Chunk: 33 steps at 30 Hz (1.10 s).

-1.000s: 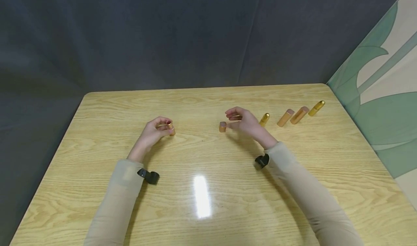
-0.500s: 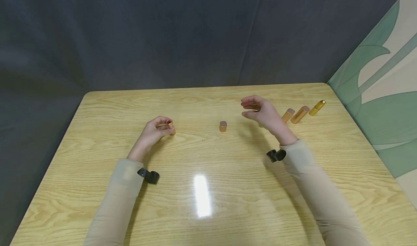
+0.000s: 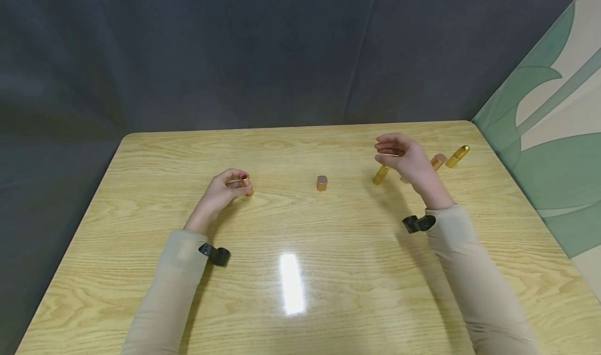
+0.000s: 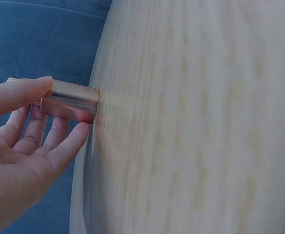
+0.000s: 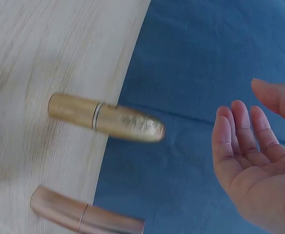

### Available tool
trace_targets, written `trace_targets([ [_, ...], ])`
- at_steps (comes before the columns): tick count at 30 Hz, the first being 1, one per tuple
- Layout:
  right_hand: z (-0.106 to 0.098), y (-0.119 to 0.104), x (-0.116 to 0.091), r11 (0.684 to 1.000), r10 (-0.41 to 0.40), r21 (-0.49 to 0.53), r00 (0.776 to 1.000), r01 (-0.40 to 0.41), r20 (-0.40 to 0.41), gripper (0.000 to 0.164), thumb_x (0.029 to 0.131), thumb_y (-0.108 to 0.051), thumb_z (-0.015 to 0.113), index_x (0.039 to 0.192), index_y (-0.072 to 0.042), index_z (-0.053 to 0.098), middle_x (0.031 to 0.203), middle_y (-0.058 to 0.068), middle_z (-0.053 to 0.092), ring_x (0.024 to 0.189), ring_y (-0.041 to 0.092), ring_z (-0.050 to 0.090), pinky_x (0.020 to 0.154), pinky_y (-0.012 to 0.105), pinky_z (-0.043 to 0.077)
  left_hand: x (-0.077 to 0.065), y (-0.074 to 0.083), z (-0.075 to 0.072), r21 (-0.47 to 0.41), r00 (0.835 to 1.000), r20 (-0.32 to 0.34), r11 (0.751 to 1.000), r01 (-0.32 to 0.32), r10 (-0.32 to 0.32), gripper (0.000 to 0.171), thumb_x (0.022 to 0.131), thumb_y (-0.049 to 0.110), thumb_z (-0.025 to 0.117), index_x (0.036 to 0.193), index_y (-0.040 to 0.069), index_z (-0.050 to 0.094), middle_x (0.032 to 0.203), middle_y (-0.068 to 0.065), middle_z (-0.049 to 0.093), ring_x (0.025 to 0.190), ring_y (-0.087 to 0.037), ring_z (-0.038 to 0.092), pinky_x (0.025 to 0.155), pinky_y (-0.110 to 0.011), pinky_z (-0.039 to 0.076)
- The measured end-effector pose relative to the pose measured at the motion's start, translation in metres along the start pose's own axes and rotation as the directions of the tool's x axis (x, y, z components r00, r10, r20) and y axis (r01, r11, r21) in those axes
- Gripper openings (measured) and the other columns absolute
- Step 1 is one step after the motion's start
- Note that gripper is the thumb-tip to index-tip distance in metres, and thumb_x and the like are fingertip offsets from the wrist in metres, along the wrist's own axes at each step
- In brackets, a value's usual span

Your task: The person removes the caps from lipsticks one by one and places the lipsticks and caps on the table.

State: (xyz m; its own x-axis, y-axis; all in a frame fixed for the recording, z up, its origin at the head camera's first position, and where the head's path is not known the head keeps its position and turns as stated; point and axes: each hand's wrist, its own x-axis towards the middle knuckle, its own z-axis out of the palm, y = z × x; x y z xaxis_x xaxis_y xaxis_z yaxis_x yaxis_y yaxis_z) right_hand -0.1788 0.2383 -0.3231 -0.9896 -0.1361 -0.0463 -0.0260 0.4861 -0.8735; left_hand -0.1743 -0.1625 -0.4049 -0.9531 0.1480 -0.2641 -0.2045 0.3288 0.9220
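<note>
Near the table's left middle, my left hand (image 3: 219, 190) holds an uncapped copper lipstick tube (image 4: 73, 100), thumb on one side and fingers on the other. Its base stands at the tabletop, and "MISSHA" shows on its side. A short copper cap (image 3: 321, 183) stands upright right of the table's centre. My right hand (image 3: 407, 163) hovers over the right side with nothing in it, fingers slightly bent and thumb apart. Just below its fingers in the head view is a gold lipstick (image 3: 381, 176), upright. A copper lipstick (image 5: 59, 209) beside it is mostly hidden behind that hand in the head view.
Farther right stand another copper lipstick (image 3: 439, 161), partly covered by my right hand, and a second gold lipstick (image 3: 457, 156). The wooden table (image 3: 291, 224) ends at a dark curtain (image 3: 244, 57) behind. A green-patterned cloth (image 3: 554, 167) borders the right edge.
My right hand has moved right, away from the copper cap and past the nearer gold lipstick, bringing that lipstick back into sight. My left hand stays still with its tube.
</note>
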Motion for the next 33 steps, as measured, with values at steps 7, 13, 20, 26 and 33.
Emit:
trace_targets([
  [7,-0.010,0.010,-0.004,1.000,0.009,0.015,0.999,-0.009,-0.034,0.038,0.092,-0.015,0.063,0.128,-0.010,0.051,0.108,-0.016,0.056,0.098,-0.006,0.054,0.082,0.005,0.045,-0.001,0.000,0.000,-0.002,1.000,0.007,1.000,-0.001,0.001,0.040,0.091,0.010,0.063,0.128,-0.001,0.050,0.127,-0.012,0.052,0.128,-0.030,0.050,0.091,-0.023,0.043],
  [13,-0.013,0.019,-0.006,0.999,0.032,-0.011,0.998,-0.032,-0.047,0.035,0.093,-0.016,0.062,0.125,-0.010,0.051,0.107,-0.015,0.055,0.096,-0.007,0.053,0.079,0.005,0.046,0.000,-0.001,-0.001,-0.001,1.000,0.001,1.000,0.008,-0.008,0.040,0.091,0.009,0.063,0.128,0.000,0.050,0.126,-0.010,0.052,0.127,-0.029,0.050,0.090,-0.022,0.044],
  [20,-0.015,0.030,-0.005,0.998,0.049,-0.042,0.998,-0.051,-0.029,0.047,0.093,-0.012,0.061,0.135,0.002,0.045,0.106,-0.016,0.053,0.094,-0.010,0.052,0.078,0.003,0.045,-0.001,-0.001,0.000,-0.001,1.000,0.006,1.000,0.002,-0.002,0.041,0.091,0.009,0.063,0.128,0.000,0.049,0.128,-0.011,0.051,0.127,-0.029,0.050,0.093,-0.026,0.044],
  [26,-0.015,0.038,-0.004,0.993,0.101,-0.052,0.995,-0.102,-0.006,0.046,0.093,-0.013,0.061,0.133,0.002,0.045,0.106,-0.015,0.052,0.093,-0.009,0.051,0.075,0.008,0.048,-0.001,-0.001,-0.001,-0.001,1.000,0.011,1.000,0.000,0.000,0.041,0.092,0.010,0.062,0.129,-0.001,0.049,0.129,-0.012,0.050,0.129,-0.029,0.049,0.093,-0.025,0.043],
  [33,-0.013,0.043,-0.005,0.992,0.121,-0.042,0.993,-0.120,0.013,0.043,0.093,-0.011,0.061,0.131,0.001,0.046,0.108,-0.011,0.052,0.090,-0.010,0.051,0.074,0.012,0.049,0.001,-0.001,-0.001,-0.006,1.000,0.012,1.000,0.003,-0.003,0.040,0.091,0.009,0.063,0.128,0.000,0.049,0.131,-0.013,0.050,0.129,-0.030,0.049,0.094,-0.027,0.043],
])
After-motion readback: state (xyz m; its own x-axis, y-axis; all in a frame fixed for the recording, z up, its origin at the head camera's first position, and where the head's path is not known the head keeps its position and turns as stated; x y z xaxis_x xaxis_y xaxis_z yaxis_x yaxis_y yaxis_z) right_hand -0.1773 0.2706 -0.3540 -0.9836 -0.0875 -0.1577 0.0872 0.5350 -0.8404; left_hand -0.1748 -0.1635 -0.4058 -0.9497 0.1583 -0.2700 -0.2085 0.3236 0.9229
